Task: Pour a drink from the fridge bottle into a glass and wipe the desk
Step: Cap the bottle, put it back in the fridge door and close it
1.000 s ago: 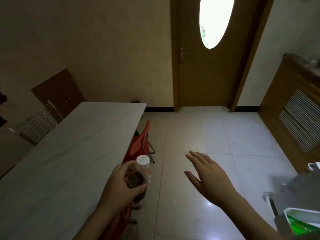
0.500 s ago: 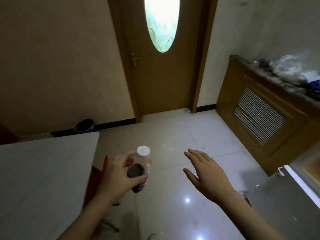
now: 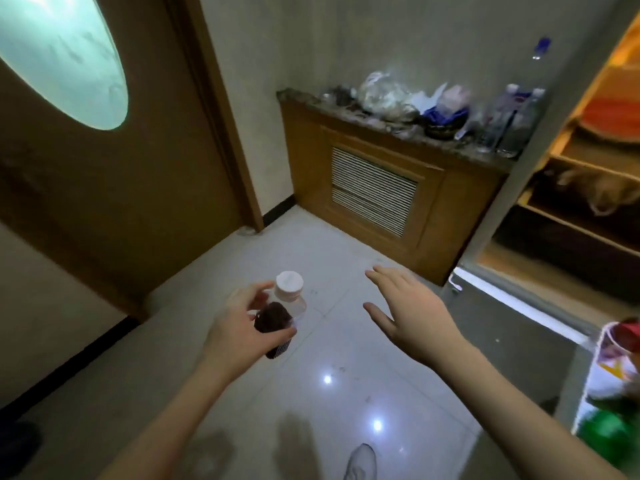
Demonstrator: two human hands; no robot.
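Above the tiled floor (image 3: pixel 346 341), left hand (image 3: pixel 239 334) grip grasping white-capped bottle (image 3: pixel 282 311), label unreadable, right hand (image 3: pixel 412 320) released

Single head-worn view, wide-angle, looking forward and down, close over hands, tiled floor (image 3: pixel 346 358) beyond

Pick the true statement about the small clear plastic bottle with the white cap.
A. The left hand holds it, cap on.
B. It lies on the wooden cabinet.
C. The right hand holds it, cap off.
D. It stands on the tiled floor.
A: the left hand grips the small clear plastic bottle, its white cap in place, while the right hand is open and empty.
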